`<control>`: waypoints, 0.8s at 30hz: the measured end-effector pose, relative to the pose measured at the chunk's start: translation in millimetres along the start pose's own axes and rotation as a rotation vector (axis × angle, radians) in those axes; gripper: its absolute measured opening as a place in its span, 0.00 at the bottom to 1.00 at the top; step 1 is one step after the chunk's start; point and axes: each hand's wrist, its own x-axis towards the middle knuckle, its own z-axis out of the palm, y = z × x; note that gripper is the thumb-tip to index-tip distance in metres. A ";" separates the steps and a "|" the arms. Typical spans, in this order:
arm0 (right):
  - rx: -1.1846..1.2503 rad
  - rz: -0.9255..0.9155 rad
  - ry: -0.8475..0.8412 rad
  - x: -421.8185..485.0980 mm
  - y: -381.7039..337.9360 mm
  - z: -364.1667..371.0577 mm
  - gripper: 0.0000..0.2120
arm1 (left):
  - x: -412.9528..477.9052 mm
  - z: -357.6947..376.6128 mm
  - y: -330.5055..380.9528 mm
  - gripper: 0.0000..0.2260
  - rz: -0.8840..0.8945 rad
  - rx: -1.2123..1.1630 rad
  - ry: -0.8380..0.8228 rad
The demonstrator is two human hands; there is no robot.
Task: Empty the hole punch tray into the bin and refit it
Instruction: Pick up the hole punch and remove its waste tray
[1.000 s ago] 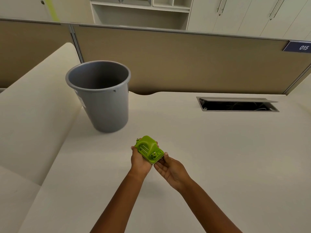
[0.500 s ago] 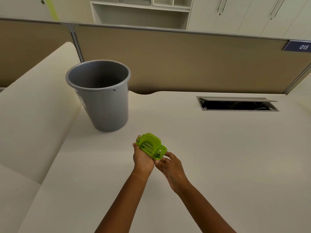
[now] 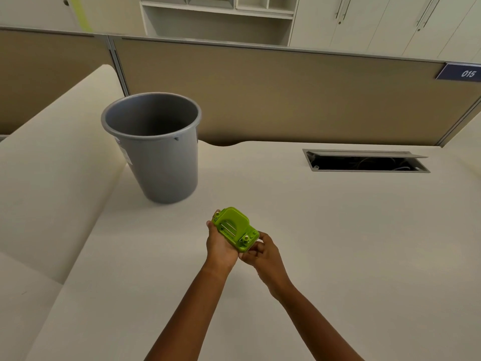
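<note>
Barely shifted since a moment ago, the green hole punch is clasped by left hand and right hand, long axis ten-to-four, at five o'clock from the grey bin.

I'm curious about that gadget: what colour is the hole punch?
Bright lime green hole punch, with small silvery studs; clearest in the head view.
</note>
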 end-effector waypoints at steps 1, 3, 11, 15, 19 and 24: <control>-0.055 0.003 -0.027 -0.3 -3.2 -3.1 0.28 | -0.5 -0.9 1.0 0.22 -0.005 -0.004 -0.006; -0.177 0.001 -0.068 -0.7 -10.1 -11.6 0.33 | -0.5 -3.0 2.4 0.21 -0.017 -0.006 -0.018; -0.396 -0.115 0.048 9.2 -42.2 -14.8 0.17 | -1.7 -10.8 -3.2 0.22 -0.148 0.057 -0.072; -0.391 -0.004 0.023 16.6 -47.1 -13.9 0.16 | 0.2 -14.0 -5.8 0.23 -0.185 0.105 -0.083; -0.185 0.120 -0.006 20.5 -53.0 -16.1 0.13 | 1.8 -14.7 -6.0 0.25 -0.186 0.153 -0.106; -0.109 0.106 0.023 20.1 -52.7 -11.7 0.11 | 7.1 -10.1 -5.0 0.25 -0.195 0.177 -0.095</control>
